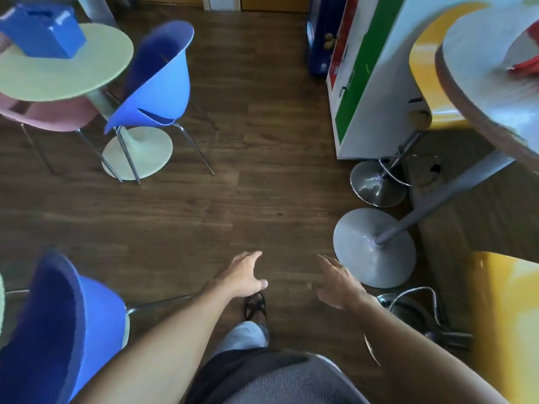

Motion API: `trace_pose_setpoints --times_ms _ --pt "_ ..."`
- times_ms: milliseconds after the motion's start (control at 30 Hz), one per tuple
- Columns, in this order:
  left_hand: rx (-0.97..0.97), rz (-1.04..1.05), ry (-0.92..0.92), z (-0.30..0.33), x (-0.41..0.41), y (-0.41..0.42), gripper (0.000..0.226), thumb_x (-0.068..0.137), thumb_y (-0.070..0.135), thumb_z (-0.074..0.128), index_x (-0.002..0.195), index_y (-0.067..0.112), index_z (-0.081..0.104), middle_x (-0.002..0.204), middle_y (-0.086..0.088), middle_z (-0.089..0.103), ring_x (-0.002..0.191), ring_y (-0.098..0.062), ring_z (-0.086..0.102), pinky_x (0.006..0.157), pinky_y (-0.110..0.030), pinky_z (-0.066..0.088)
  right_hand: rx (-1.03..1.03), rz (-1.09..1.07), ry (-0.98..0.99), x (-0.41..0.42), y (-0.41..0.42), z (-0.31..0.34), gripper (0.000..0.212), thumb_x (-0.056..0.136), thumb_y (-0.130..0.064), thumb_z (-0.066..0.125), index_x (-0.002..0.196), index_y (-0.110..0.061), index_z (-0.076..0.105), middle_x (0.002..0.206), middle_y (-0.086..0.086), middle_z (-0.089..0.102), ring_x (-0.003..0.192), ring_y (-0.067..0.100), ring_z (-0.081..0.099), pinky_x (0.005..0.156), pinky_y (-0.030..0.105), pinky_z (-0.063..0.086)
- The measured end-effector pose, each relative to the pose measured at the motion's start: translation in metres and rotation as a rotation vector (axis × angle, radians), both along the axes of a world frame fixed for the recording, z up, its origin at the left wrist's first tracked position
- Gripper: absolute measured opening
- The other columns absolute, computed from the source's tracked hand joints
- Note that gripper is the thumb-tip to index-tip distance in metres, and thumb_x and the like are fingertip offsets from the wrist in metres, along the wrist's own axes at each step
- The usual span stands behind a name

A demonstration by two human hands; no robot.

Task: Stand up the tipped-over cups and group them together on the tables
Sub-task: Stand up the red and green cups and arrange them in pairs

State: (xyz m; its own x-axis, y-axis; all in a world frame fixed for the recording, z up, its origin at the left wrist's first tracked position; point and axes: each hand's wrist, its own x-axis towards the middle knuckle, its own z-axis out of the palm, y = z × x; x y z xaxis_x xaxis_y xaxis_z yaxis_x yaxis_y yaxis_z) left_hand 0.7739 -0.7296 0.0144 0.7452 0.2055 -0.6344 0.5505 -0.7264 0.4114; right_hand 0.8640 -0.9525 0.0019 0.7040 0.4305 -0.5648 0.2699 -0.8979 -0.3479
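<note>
Both the left hand [243, 275] and right hand [339, 284] hang open and empty over the floor. A red thing, maybe a cup [526, 67], sits mid-tabletop on the grey table [478, 91]; she should walk there first.

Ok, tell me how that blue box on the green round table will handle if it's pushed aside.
The blue box looks flat-sided and rigid, so it would probably slide rather than roll. It sits tilted near the green table's far edge, so a hard push might send it off. Its weight cannot be judged.
</note>
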Motion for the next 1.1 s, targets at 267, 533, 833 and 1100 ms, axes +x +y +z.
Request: trace_pose_setpoints --times_ms 267,533,833,1100 --pt "-0.018 -0.065 -0.042 0.023 0.107 0.067 0.084 0.083 0.037 0.067 0.152 0.021 0.022 0.160 -0.005 0.019 0.148 -0.021 0.012 0.116 -0.035 0.019 0.033 -0.065 -0.094 0.094 0.064 0.029 0.085 0.082 -0.050 0.062 0.152 -0.021 0.023 0.158 0.001 0.027 0.143 0.024 0.029 0.112 0.037 0.032" --pt "0.090 -0.161 -0.269 0.101 0.251 0.097 0.082 0.080 0.038 0.069 0.150 0.023 0.028 0.156 -0.006 0.027 0.145 -0.023 0.021 0.114 -0.037 0.025 0.165 -0.047 -0.406 0.223 0.093 0.134 0.084 0.086 -0.047 0.063 0.153 -0.019 0.022 0.159 0.003 0.023 0.145 0.024 0.021 0.115 0.034 0.022" --pt "0.133 -0.406 -0.669 0.238 0.416 0.024 0.079 0.082 0.039 0.068 0.149 0.025 0.029 0.153 -0.006 0.034 0.139 -0.025 0.034 0.110 -0.039 0.032 0.206 -0.157 -0.864 0.339 0.028 0.288 0.078 0.087 -0.042 0.063 0.151 -0.017 0.026 0.156 0.004 0.030 0.142 0.025 0.028 0.113 0.038 0.026" --pt "0.009 -0.826 -0.895 0.283 0.515 -0.114 0.084 0.077 0.052 0.068 0.148 0.025 0.031 0.153 -0.005 0.034 0.140 -0.026 0.034 0.113 -0.042 0.032 0.068 -0.542 -0.976 0.375 -0.090 0.320 0.079 0.086 -0.049 0.062 0.151 -0.020 0.027 0.157 0.006 0.029 0.142 0.028 0.029 0.115 0.043 0.024"
